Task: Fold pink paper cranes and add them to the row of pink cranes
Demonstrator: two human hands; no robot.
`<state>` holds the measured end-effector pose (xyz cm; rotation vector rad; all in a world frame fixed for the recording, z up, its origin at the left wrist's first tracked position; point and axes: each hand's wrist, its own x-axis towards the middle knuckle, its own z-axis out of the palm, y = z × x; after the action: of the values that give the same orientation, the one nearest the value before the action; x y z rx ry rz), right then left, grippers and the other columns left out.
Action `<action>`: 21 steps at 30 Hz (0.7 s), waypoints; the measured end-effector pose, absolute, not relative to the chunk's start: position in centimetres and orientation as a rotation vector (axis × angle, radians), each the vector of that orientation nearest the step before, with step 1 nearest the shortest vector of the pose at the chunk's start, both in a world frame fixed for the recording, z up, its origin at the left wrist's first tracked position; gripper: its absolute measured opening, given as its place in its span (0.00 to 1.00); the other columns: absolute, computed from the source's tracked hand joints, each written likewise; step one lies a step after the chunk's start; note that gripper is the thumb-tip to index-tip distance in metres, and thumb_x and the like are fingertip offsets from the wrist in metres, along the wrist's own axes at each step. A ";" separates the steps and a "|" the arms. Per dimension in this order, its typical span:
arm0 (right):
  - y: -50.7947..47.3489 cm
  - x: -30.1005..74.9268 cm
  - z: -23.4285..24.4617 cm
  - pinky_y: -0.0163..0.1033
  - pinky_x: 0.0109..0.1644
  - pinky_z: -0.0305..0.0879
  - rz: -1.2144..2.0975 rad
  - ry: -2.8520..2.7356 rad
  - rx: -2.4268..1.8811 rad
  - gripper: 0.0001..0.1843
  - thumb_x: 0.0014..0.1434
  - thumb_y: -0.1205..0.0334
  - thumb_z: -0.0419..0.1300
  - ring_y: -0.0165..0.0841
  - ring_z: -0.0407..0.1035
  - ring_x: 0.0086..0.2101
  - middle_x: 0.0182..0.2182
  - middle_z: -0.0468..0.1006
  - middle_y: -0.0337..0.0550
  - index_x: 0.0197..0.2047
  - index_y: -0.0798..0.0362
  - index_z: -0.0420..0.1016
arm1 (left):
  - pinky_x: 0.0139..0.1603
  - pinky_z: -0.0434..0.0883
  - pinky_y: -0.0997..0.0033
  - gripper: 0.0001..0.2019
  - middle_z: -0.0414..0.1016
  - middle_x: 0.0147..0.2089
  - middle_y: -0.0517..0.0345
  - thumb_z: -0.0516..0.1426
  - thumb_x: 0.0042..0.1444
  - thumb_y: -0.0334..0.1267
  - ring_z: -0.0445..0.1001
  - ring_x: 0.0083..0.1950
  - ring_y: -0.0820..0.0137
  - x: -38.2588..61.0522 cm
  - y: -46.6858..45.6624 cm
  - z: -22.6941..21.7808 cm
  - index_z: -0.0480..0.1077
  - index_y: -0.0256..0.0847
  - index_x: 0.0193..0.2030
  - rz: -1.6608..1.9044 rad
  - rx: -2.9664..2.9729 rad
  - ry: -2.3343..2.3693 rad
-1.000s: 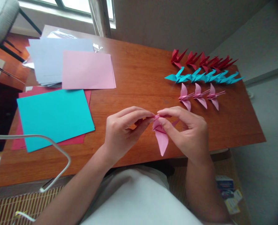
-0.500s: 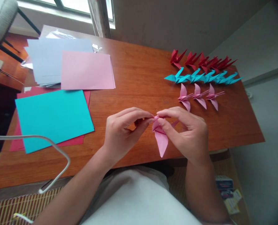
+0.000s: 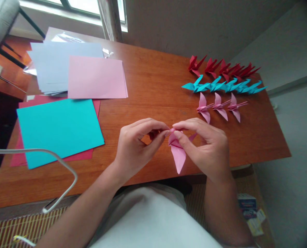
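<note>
Between my two hands, over the table's front edge, is a pink paper crane [image 3: 178, 156] with one wing pointing down toward me. My left hand [image 3: 140, 146] pinches the small tip at its upper left between thumb and forefinger. Closed on the crane's body, my right hand [image 3: 206, 146] covers much of it with thumb and fingers; a pointed end shows beyond the thumb. Just past my right hand lie three finished pink cranes [image 3: 220, 106] in a row. Behind them are a row of blue cranes [image 3: 218, 84] and a row of red cranes [image 3: 224, 68].
On the left of the wooden table [image 3: 148, 82] lie blue sheets [image 3: 60, 131] over red ones [image 3: 78, 156]. Farther back, pink sheets [image 3: 98, 77] overlap pale grey-blue sheets [image 3: 51, 65]. A white cable-like arm [image 3: 65, 163] crosses the lower left. A wall stands behind the table.
Almost nothing differs. My left hand has shifted very slightly right, and both hands keep their pinch on the pink crane.
</note>
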<state>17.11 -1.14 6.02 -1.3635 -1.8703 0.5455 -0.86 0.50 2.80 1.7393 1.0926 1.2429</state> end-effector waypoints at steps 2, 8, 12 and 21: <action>-1.1 17.1 6.0 0.41 0.42 0.73 0.547 -1.866 -1.359 0.05 0.63 0.67 0.65 0.34 0.78 0.38 0.37 0.85 0.38 0.41 0.47 0.80 | 0.33 0.73 0.75 0.02 0.82 0.33 0.59 0.63 0.61 0.33 0.76 0.31 0.74 -0.9 0.5 2.7 0.78 0.41 0.36 1.248 1.748 1.093; -1.1 17.1 6.2 0.41 0.44 0.73 0.614 -1.846 -1.360 0.05 0.62 0.66 0.66 0.34 0.78 0.38 0.37 0.85 0.38 0.41 0.47 0.80 | 0.34 0.72 0.76 0.02 0.82 0.34 0.60 0.63 0.61 0.32 0.76 0.31 0.75 -0.9 0.5 2.7 0.77 0.41 0.36 1.252 1.762 1.079; -1.2 17.1 6.1 0.41 0.44 0.74 0.613 -1.808 -1.404 0.06 0.61 0.65 0.66 0.35 0.78 0.38 0.38 0.85 0.38 0.43 0.47 0.81 | 0.34 0.73 0.75 0.03 0.82 0.33 0.60 0.63 0.61 0.31 0.76 0.31 0.75 -0.9 0.5 2.8 0.77 0.41 0.36 1.236 1.767 1.083; -1.3 16.8 5.7 0.43 0.45 0.75 0.605 -1.715 -1.430 0.08 0.59 0.65 0.66 0.35 0.78 0.38 0.37 0.84 0.39 0.43 0.47 0.81 | 0.33 0.72 0.74 0.04 0.81 0.33 0.59 0.62 0.62 0.33 0.76 0.31 0.74 -0.9 0.5 2.9 0.77 0.41 0.35 1.223 1.764 1.093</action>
<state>16.83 -1.27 5.69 -1.4297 -1.7153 0.6048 -0.92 0.46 2.93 1.7639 1.0928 1.2233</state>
